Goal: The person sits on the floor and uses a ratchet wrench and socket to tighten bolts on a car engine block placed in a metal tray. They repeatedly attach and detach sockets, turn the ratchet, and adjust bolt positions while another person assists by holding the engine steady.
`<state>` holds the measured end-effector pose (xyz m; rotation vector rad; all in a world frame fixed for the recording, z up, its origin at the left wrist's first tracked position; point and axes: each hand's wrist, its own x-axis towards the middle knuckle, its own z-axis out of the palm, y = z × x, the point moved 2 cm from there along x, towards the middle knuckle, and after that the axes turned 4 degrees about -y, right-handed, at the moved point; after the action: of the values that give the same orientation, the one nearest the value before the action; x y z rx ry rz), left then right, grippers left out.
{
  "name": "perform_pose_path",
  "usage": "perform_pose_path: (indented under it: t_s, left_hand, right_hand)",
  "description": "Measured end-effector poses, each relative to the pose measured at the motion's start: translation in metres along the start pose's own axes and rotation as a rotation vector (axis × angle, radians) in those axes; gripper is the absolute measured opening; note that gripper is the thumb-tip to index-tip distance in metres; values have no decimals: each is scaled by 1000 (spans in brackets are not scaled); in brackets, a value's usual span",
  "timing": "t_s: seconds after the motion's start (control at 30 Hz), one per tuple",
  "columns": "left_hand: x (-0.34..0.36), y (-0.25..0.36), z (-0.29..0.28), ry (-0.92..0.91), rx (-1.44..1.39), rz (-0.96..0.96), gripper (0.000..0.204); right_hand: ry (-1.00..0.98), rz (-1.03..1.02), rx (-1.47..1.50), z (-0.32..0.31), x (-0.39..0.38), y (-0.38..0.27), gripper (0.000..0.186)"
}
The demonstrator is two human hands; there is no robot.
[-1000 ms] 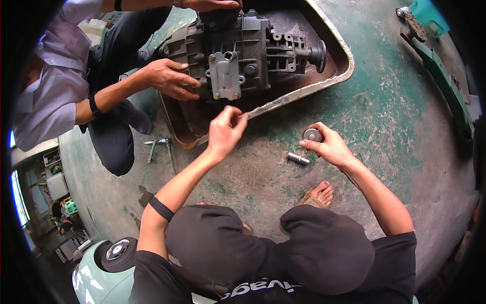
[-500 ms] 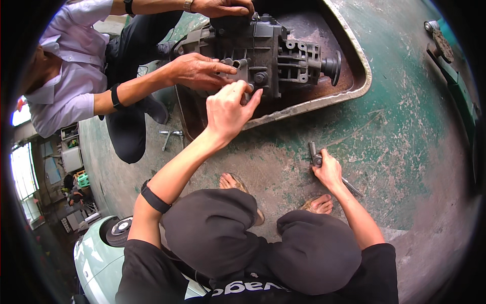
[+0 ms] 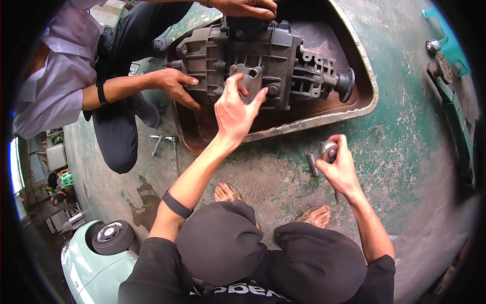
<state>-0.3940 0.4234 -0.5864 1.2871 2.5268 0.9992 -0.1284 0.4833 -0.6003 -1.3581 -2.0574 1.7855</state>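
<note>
My left hand (image 3: pixel 237 112) reaches to a gearbox (image 3: pixel 210 58), its thumb and fingers around a small grey metal cover plate (image 3: pixel 253 77) against the side of the casing. A square-looking hole shows near the plate's top. In my right hand (image 3: pixel 340 166) is a ratchet wrench (image 3: pixel 329 151), gripped near its round head; its handle passes under the hand and is mostly hidden. A short cylindrical socket (image 3: pixel 313 164) lies on the floor beside that hand.
The gearbox rests in a rusty metal tray (image 3: pixel 372 101). A co-worker's hand (image 3: pixel 174 86) is at its left end, another hand (image 3: pixel 248 7) on top. A T-shaped tool (image 3: pixel 163 139) lies on the floor. A green metal arm (image 3: pixel 455 106) stands right; a pale green car (image 3: pixel 98 263) lower left.
My right hand has lifted the ratchet wrench, and the socket stays on the floor. The co-worker's lower hand has drawn left, off the cover plate. My view has shifted slightly.
</note>
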Motion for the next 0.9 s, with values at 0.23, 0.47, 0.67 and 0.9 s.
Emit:
perform_pose_path:
  t_s: [0.23, 0.47, 0.67, 0.9]
  left_hand:
    - [25, -27, 26, 129, -179, 187, 27]
    - [26, -24, 25, 153, -225, 222, 27]
    - [1, -32, 14, 137, -186, 355, 28]
    - [-56, -41, 4, -56, -178, 314, 29]
  right_hand:
    - [-98, -64, 179, 11, 59, -103, 48]
    - [-24, -278, -126, 57, 88, -132, 51]
    - [39, -268, -129, 67, 100, -133, 48]
    - [-123, -223, -281, 82, 70, -105, 46]
